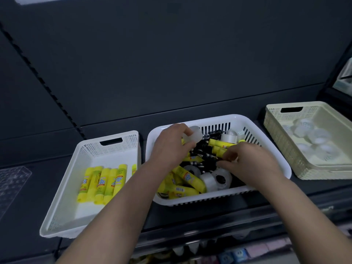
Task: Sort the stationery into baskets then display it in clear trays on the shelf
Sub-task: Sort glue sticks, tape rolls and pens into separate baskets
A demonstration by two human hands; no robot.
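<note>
Head view: your left fingers [187, 132] are curling round a clear tape roll [195, 135], clamping it between thumb and fingertips, and your left hand [171, 145] is holding it just above the far left part of the mixed white basket [219, 196]. Your right fingers [228, 156] are bending down into the pile near a tangle of black items [205, 153]. They may be pinching something pale, but the blur is hiding whether they are gripping anything, so I cannot tell. Your right hand [249, 162] is hovering over the right half of that basket.

Around your hands, loose glue sticks [190, 178] and more tape [215, 180] are lying jumbled in the near part. You are in the sorting step, and a good deal is waiting in the pile.

Tape is collecting in the cream basket [282, 145] on the right, where several rolls [312, 136] are sitting. Sorted glue [102, 183] is lying in the left basket [64, 187]. So the roll you are holding is calling for a carry across your right arm to the cream basket, or a pass to your right hand. The clear tray [13, 180] at the far left is waiting for the display step.
</note>
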